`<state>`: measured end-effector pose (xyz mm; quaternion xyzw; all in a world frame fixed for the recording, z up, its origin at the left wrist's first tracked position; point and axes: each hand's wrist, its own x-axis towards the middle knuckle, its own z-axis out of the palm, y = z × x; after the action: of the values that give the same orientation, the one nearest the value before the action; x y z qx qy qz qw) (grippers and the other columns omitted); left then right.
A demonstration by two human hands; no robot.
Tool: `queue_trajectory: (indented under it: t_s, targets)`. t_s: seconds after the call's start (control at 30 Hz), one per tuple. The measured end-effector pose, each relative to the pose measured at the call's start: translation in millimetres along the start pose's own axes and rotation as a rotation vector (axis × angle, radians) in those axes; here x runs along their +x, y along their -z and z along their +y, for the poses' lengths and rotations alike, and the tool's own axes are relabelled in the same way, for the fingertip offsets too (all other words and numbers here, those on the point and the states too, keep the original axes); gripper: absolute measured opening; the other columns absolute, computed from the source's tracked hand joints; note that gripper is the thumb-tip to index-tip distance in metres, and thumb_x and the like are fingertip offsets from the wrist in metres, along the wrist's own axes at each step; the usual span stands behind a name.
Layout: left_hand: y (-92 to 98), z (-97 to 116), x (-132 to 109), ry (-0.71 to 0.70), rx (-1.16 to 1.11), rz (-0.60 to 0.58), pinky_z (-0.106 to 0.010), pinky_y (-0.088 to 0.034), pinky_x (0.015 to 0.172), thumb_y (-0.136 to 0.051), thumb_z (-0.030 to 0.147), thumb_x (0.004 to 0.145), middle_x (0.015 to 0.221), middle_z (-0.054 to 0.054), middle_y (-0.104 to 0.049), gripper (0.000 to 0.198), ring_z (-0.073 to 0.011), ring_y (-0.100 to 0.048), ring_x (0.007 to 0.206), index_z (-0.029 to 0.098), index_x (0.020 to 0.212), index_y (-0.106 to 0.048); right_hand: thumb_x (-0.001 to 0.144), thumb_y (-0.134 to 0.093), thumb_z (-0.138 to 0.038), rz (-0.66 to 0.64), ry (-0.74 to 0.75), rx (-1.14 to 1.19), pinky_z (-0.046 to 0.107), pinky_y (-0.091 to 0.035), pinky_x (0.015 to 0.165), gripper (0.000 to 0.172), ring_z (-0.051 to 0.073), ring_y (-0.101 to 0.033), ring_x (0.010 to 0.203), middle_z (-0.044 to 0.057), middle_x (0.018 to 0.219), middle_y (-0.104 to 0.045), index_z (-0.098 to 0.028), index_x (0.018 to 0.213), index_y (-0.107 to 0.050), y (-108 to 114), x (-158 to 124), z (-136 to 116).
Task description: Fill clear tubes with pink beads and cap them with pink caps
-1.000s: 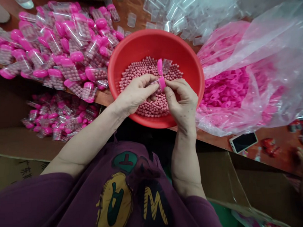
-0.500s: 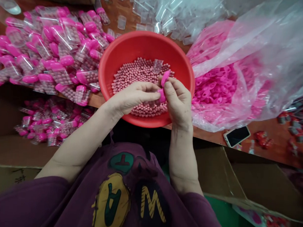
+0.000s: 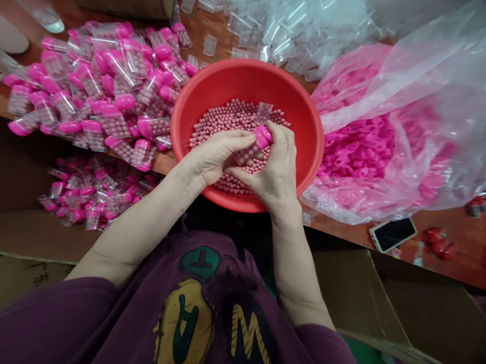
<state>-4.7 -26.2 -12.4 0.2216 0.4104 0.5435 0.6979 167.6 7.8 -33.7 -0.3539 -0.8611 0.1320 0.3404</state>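
Observation:
My left hand (image 3: 214, 157) and my right hand (image 3: 273, 170) meet over a red bowl (image 3: 309, 120) of small pink balls (image 3: 225, 117). Together they grip a clear vial (image 3: 250, 149) filled with pink balls. The vial's pink cap (image 3: 264, 135) sits closed on its end, under my right thumb. Both hands are closed round it. An empty clear vial (image 3: 263, 112) lies on the balls just beyond my fingers.
A heap of filled pink-capped vials (image 3: 106, 87) lies left of the bowl; more lie in a box below (image 3: 87, 192). Empty clear vials (image 3: 288, 24) are piled at the back. A clear bag of pink caps (image 3: 372, 144) sits right. A phone (image 3: 392, 234) lies on the table edge.
The pink cap stood open and upright a second ago; it is now folded shut onto the vial. My right hand has closed in round the vial's capped end.

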Motion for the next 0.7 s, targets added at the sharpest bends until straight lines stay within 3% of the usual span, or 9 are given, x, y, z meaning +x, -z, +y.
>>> queue_trajectory:
  t_s: [0.1, 0.23, 0.4, 0.5, 0.57, 0.7]
  targets:
    - [-1.2, -3, -1, 0.002, -0.014, -0.025, -0.025, -0.06, 0.076, -0.089, 0.035, 0.096, 0.085, -0.005, -0.079, 0.023, -0.0143, -0.074, 0.077, 0.015, 0.092, -0.078, 0.095, -0.081, -0.056, 0.01, 0.012, -0.055, 0.073, -0.048, 0.133, 0.085, 0.042, -0.059, 0.151, 0.02, 0.156, -0.062, -0.028, 0.163, -0.04, -4, -3, 1]
    - [-4.6, 0, -6, 0.032, -0.012, -0.06, -0.025, -0.059, 0.076, -0.089, 0.039, 0.097, 0.083, -0.004, -0.076, 0.028, -0.013, -0.07, 0.074, 0.015, 0.091, -0.075, 0.098, -0.074, -0.048, 0.031, -0.038, -0.036, 0.072, -0.052, 0.131, 0.067, 0.04, -0.061, 0.15, 0.018, 0.152, -0.067, -0.027, 0.158, -0.05, -1, -5, -3]
    - [-10.0, 1, -10, -0.005, 0.058, -0.067, -0.022, -0.053, 0.076, -0.089, 0.032, 0.097, 0.085, -0.002, -0.072, 0.026, -0.0107, -0.067, 0.078, 0.014, 0.089, -0.072, 0.095, -0.075, -0.042, 0.04, -0.02, -0.009, 0.071, -0.054, 0.129, 0.066, 0.04, -0.067, 0.143, 0.018, 0.148, -0.071, -0.023, 0.155, -0.056, 4, -6, -3]
    - [-15.6, -3, -11, -0.085, 0.152, 0.006, -0.021, -0.047, 0.075, -0.09, 0.022, 0.094, 0.086, 0.001, -0.069, 0.023, -0.0088, -0.062, 0.079, 0.014, 0.089, -0.07, 0.092, -0.077, -0.041, 0.029, 0.0, -0.039, 0.072, -0.057, 0.125, 0.068, 0.041, -0.069, 0.14, 0.017, 0.146, -0.074, -0.024, 0.155, -0.058, 3, -5, -3]
    - [-17.3, -1, -14, -0.13, 0.2, 0.076, -0.022, -0.046, 0.075, -0.089, 0.019, 0.093, 0.085, 0.002, -0.067, 0.022, -0.0089, -0.06, 0.078, 0.015, 0.09, -0.068, 0.093, -0.08, -0.045, -0.053, 0.015, 0.009, 0.072, -0.056, 0.127, 0.075, 0.041, -0.066, 0.146, 0.017, 0.151, -0.071, -0.024, 0.16, -0.055, 4, -2, -4]
    - [-0.8, 24, -27, -0.191, 0.345, 0.179, -0.028, -0.051, 0.082, -0.091, 0.032, 0.095, 0.087, 0.001, -0.068, 0.029, -0.0159, -0.066, 0.093, 0.021, 0.11, -0.069, 0.096, -0.083, -0.06, -0.171, -0.022, 0.176, 0.056, -0.063, 0.123, 0.095, 0.035, -0.062, 0.152, 0.015, 0.174, -0.055, -0.031, 0.174, -0.038, 14, 16, 9]
